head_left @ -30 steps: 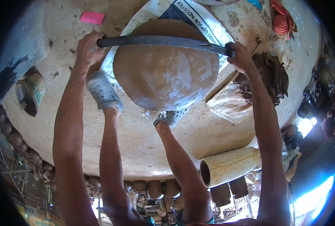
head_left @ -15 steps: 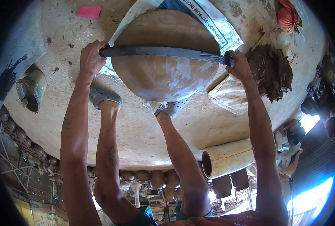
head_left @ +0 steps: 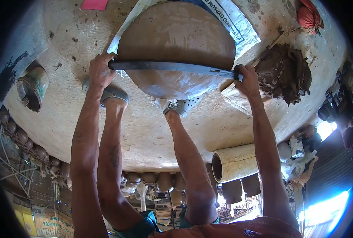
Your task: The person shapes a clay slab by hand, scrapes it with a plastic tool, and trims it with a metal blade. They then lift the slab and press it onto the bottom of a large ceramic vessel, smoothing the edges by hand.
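Note:
A large round mound of brown clay point(head_left: 176, 37) lies on a printed white-and-blue sack point(head_left: 240, 29) on the floor in front of me. Across it stretches a long dark strip point(head_left: 164, 66), slightly bowed and resting on or just above the clay. My left hand point(head_left: 101, 71) is closed around the strip's left end, beyond the clay's edge. Gripping the opposite end is my right hand point(head_left: 248, 82). Clay on the far side of the strip looks matt and brown, while the near part shows pale, shiny smears.
My clog-shod feet, including the right clog point(head_left: 182, 108), stand near the clay. A dark heap of clay scraps point(head_left: 285, 75) lies at right, below a red tied bundle point(head_left: 309, 18). At left rests a tipped container point(head_left: 33, 88). Behind me are a pale cylinder point(head_left: 236, 162) and several pots point(head_left: 165, 181).
Both hands have drawn the strip towards my feet, uncovering more of the clay's far side. The whole view has shifted slightly. Both hands keep their hold.

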A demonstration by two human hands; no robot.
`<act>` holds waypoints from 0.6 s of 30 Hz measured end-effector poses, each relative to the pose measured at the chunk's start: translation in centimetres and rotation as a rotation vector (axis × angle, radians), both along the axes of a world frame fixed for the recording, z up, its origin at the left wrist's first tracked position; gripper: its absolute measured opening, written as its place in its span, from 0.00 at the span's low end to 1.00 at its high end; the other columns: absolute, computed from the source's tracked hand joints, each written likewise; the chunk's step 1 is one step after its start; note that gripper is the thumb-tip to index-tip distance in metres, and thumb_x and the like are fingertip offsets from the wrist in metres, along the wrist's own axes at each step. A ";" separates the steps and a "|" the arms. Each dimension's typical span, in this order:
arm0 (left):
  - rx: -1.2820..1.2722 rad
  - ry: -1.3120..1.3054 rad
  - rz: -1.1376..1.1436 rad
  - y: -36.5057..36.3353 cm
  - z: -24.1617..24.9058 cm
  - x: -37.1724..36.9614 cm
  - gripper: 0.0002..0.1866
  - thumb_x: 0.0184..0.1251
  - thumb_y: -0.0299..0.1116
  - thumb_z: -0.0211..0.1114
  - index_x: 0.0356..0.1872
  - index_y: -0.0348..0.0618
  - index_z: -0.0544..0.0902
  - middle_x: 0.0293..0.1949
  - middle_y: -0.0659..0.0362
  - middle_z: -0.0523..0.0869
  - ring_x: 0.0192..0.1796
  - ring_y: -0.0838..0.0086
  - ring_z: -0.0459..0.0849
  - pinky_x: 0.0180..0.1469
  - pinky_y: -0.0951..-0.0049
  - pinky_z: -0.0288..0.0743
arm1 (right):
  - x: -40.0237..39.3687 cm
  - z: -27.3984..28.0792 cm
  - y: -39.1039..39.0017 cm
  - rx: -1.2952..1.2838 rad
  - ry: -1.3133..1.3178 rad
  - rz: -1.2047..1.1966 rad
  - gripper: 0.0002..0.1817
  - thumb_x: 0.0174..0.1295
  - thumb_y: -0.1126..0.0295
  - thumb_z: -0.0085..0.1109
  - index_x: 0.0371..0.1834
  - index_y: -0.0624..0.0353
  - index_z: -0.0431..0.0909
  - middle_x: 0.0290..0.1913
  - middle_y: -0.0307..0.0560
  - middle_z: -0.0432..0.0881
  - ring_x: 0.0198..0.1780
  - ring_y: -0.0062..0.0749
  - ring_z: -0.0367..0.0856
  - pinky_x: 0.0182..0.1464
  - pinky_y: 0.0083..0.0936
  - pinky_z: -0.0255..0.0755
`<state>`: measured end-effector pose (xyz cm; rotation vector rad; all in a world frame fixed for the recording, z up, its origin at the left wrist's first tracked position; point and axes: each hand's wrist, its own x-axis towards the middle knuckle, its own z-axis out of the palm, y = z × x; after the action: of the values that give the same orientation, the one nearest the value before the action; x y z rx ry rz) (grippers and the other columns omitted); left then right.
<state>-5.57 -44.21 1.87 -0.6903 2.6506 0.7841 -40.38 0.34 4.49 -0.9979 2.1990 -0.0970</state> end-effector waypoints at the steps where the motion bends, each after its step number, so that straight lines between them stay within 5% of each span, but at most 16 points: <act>1: 0.006 -0.006 0.010 0.2 0.0 0.3 0.27 0.41 0.18 0.75 0.49 0.44 0.87 0.43 0.52 0.89 0.51 0.51 0.87 0.55 0.54 0.81 | 0.6 0.1 0.2 0.011 0.000 -0.025 0.26 0.43 0.75 0.76 0.51 0.56 0.83 0.44 0.55 0.80 0.53 0.59 0.79 0.56 0.49 0.76; 9: 0.034 -0.048 0.014 2.5 0.9 2.5 0.25 0.41 0.17 0.72 0.46 0.46 0.88 0.41 0.54 0.88 0.49 0.53 0.86 0.55 0.54 0.80 | 4.8 0.9 2.3 -0.056 0.029 -0.066 0.23 0.45 0.76 0.71 0.49 0.54 0.83 0.42 0.53 0.77 0.49 0.56 0.78 0.52 0.51 0.73; 11: -0.015 -0.128 -0.008 3.6 0.5 4.1 0.25 0.41 0.22 0.79 0.46 0.53 0.88 0.43 0.59 0.87 0.52 0.57 0.85 0.56 0.53 0.78 | 6.1 0.9 3.4 -0.010 0.020 -0.068 0.24 0.44 0.76 0.71 0.50 0.54 0.83 0.42 0.52 0.77 0.50 0.55 0.78 0.52 0.50 0.73; 18: 0.033 -0.226 -0.029 6.7 2.1 7.0 0.25 0.41 0.24 0.79 0.45 0.56 0.88 0.44 0.61 0.86 0.52 0.58 0.83 0.56 0.55 0.73 | 12.3 1.3 7.2 0.045 -0.050 -0.142 0.23 0.44 0.78 0.72 0.47 0.52 0.84 0.42 0.50 0.77 0.50 0.53 0.78 0.52 0.50 0.74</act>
<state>1.44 -37.56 3.96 -0.6866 2.4341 0.6966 -28.04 7.56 5.82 -0.8055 2.2145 -0.1360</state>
